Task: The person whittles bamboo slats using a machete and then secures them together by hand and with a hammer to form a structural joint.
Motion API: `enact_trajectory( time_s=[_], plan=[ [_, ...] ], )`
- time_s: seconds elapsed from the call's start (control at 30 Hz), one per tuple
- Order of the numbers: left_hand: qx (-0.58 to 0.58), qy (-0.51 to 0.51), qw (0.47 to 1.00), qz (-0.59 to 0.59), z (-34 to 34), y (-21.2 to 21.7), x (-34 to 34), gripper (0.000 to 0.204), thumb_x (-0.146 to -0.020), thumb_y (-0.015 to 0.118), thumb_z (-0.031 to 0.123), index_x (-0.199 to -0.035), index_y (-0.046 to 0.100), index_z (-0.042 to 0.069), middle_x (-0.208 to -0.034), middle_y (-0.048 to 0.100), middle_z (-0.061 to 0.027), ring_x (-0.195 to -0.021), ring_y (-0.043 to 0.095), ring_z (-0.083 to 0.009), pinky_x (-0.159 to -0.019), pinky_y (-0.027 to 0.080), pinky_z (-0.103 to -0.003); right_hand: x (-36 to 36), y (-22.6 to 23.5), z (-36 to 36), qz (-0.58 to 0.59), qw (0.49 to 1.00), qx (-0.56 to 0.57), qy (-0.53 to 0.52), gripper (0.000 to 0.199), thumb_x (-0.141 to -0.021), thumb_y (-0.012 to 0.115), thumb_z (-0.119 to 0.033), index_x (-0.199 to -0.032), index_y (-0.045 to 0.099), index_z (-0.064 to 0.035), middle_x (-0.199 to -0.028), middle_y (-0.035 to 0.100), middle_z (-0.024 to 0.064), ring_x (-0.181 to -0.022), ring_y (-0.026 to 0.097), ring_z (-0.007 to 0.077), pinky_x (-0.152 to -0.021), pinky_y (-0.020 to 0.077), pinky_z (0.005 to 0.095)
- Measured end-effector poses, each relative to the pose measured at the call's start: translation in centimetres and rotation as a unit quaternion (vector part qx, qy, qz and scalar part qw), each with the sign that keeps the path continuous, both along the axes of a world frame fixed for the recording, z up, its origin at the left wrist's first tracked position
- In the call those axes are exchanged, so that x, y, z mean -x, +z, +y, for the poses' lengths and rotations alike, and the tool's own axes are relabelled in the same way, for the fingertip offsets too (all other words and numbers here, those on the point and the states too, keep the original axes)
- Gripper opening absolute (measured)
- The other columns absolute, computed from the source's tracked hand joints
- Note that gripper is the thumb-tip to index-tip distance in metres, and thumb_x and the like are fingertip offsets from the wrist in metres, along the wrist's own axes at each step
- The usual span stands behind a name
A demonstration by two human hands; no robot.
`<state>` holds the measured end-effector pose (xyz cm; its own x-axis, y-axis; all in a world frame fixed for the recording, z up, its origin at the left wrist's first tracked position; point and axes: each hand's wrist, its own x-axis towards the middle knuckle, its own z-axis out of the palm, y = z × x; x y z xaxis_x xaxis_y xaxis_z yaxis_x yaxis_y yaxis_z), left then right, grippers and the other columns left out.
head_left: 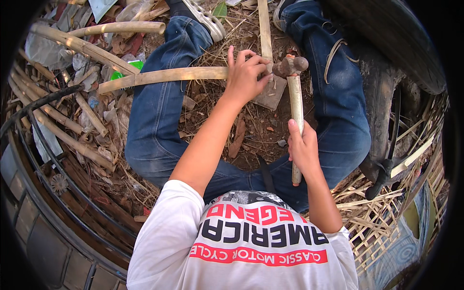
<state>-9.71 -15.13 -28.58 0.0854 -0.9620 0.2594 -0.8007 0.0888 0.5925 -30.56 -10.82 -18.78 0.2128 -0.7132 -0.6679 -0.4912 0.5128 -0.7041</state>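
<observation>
My left hand point(246, 75) lies over the right end of a split bamboo strip point(169, 75), thumb and forefinger curled around it near the hammer head, other fingers raised. Whether a small piece sits between the fingertips is hidden. In my right hand point(303, 147) is a hammer point(296, 104), gripped midway along its pale, worn handle. Its rusty head point(290, 65) rests close beside my left fingertips. A second bamboo strip point(265, 29) runs away from me and meets the first near the hammer head. Beneath the meeting point lies a flat greyish block point(273, 94).
My jeans-clad legs point(157, 96) are spread either side of the block. Bamboo poles point(82, 48) and plastic litter lie to the left, beside a black metal frame point(53, 169). At right are a dark tyre point(391, 38), a black-handled tool point(382, 176) and woven bamboo strips point(372, 222).
</observation>
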Motion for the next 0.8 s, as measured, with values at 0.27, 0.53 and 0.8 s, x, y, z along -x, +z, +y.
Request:
enact_trajectory(
  time_s=[0.27,0.53,0.8],
  plan=[
    [-0.005,0.001,1.0,-0.002,-0.1,-0.1,0.0,0.012,-0.066,0.079,0.016,-0.072,0.07,0.012,-0.101,0.068,0.0073,-0.109,0.052,-0.0224,-0.111,0.015,-0.062,0.1,0.3,0.1,-0.014,1.0,-0.021,0.003,0.037,-0.098,0.052,-0.035,-0.099,0.059,0.0014,-0.054,0.046,-0.0008,-0.041,0.045,0.0078,-0.037,0.0369,0.0271],
    [0.001,0.002,1.0,-0.011,-0.1,-0.2,0.0,0.012,-0.067,0.08,0.018,-0.071,0.07,0.013,-0.101,0.067,0.0078,-0.109,0.052,-0.0226,-0.111,0.016,-0.063,-0.2,0.0,0.3,-0.041,0.997,-0.022,-0.055,0.037,-0.099,0.051,-0.036,-0.091,0.055,-0.0002,-0.053,0.045,-0.001,-0.04,0.043,0.0071,-0.036,0.0367,0.0266],
    [-0.005,-0.004,1.0,0.0,-0.2,-0.1,0.1,0.012,-0.068,0.079,0.019,-0.071,0.07,0.012,-0.101,0.067,0.0082,-0.11,0.052,-0.0226,-0.111,0.014,-0.063,0.6,-0.1,0.0,-0.008,1.0,-0.018,-0.005,0.038,-0.099,0.051,-0.038,-0.086,0.051,-0.0024,-0.053,0.045,-0.0009,-0.039,0.043,0.0073,-0.035,0.0359,0.0265]
  ],
)
